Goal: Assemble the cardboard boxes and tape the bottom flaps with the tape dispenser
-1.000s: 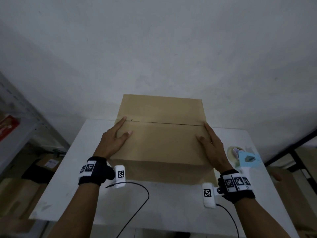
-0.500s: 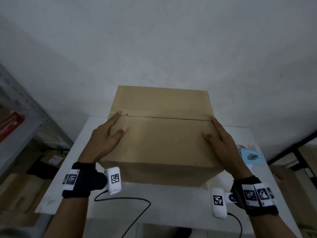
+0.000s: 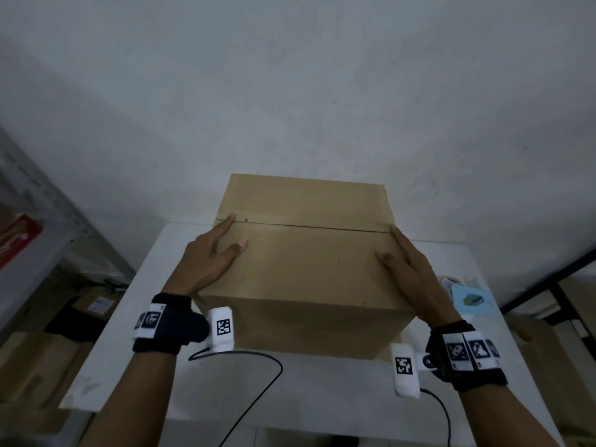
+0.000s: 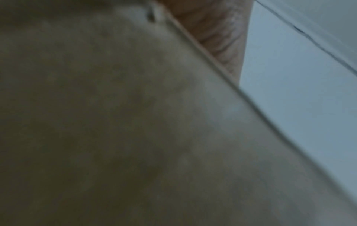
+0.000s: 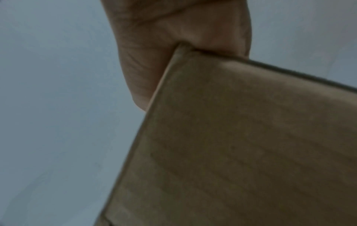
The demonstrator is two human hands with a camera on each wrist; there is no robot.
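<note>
A brown cardboard box (image 3: 306,253) stands on the white table (image 3: 290,391), its two top flaps folded flat and meeting at a seam across the middle. My left hand (image 3: 213,256) lies flat on the near flap's left side, fingers straight toward the seam. My right hand (image 3: 406,266) presses flat on the right side. The left wrist view is filled by blurred cardboard (image 4: 135,122). The right wrist view shows my palm (image 5: 173,38) over the box corner (image 5: 241,137). A light blue tape dispenser (image 3: 471,300) lies on the table to the right of the box.
A white wall stands close behind the table. A metal shelf (image 3: 42,221) with boxes is at the left, more cardboard boxes (image 3: 38,366) sit on the floor below. A black cable (image 3: 258,379) trails over the table's front. A dark frame (image 3: 548,279) stands at the right.
The box and both flat hands have stayed in the same pose. The view has shifted slightly, with the box appearing a little closer and then lower in the frame.
</note>
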